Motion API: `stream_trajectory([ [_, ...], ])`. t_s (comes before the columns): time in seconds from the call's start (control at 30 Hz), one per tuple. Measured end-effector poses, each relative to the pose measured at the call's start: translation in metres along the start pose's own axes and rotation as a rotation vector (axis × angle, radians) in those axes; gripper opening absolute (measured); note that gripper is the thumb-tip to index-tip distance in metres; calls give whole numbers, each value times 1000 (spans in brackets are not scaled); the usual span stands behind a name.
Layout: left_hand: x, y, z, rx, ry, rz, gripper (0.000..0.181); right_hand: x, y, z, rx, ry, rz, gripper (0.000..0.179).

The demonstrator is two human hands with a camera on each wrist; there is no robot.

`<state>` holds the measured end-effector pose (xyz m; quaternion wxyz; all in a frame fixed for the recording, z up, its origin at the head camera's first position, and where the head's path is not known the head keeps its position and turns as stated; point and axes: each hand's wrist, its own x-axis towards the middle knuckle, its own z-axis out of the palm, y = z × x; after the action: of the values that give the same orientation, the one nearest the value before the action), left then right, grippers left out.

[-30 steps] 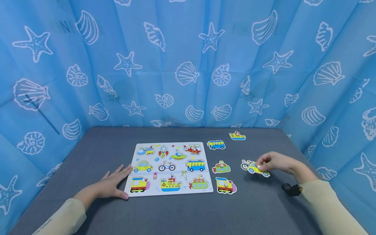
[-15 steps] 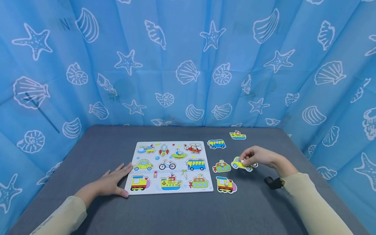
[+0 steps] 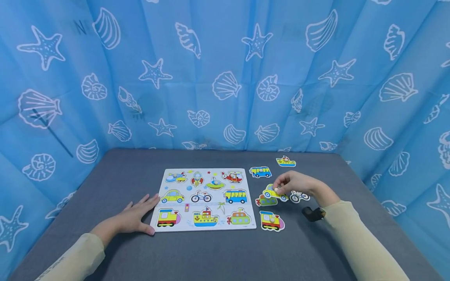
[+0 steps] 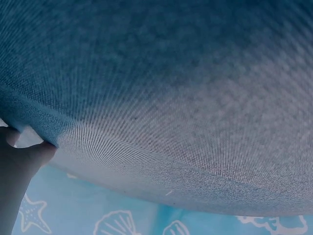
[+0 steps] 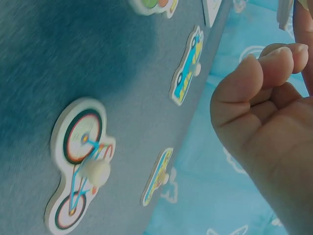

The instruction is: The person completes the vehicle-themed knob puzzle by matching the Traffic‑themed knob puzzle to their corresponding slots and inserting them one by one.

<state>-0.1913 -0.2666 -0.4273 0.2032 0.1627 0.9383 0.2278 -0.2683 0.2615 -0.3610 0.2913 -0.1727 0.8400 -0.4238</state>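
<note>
In the head view my right hand point(image 3: 299, 184) pinches the knob of a yellow car puzzle piece point(image 3: 270, 192), held above the table and partly covering the green submarine piece point(image 3: 266, 201). My left hand point(image 3: 137, 216) lies with fingers spread at the left edge of the white puzzle board point(image 3: 204, 205). Plane, rocket, flying saucer and helicopter pieces with knobs sit in the board's top row. Its lower rows show printed pictures of a car, bicycle, bus, train, ship and submarine. In the right wrist view the curled fingers point(image 5: 279, 68) show, with the car piece mostly out of frame.
Right of the board lie a blue bus piece point(image 3: 260, 171), a ship piece point(image 3: 286, 161), a train piece point(image 3: 272, 221) and a bicycle piece point(image 5: 80, 166). A grey cloth covers the table point(image 3: 204, 255). A blue seashell curtain point(image 3: 225, 113) hangs behind.
The right hand has carried the car piece leftward, from over the bicycle piece to over the submarine piece. The bicycle piece is uncovered. The left hand has stayed at the board.
</note>
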Motion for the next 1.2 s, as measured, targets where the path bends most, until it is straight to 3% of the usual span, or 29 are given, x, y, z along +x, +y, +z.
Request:
stream_trajectory([
  [0.77, 1, 2, 0, -6, -10, -30, 114, 32, -22, 25, 17, -45, -47, 9],
  [1.2, 0, 3, 0, 8, -5, -34, 114, 51, -35, 40, 15, -51, -22, 8],
])
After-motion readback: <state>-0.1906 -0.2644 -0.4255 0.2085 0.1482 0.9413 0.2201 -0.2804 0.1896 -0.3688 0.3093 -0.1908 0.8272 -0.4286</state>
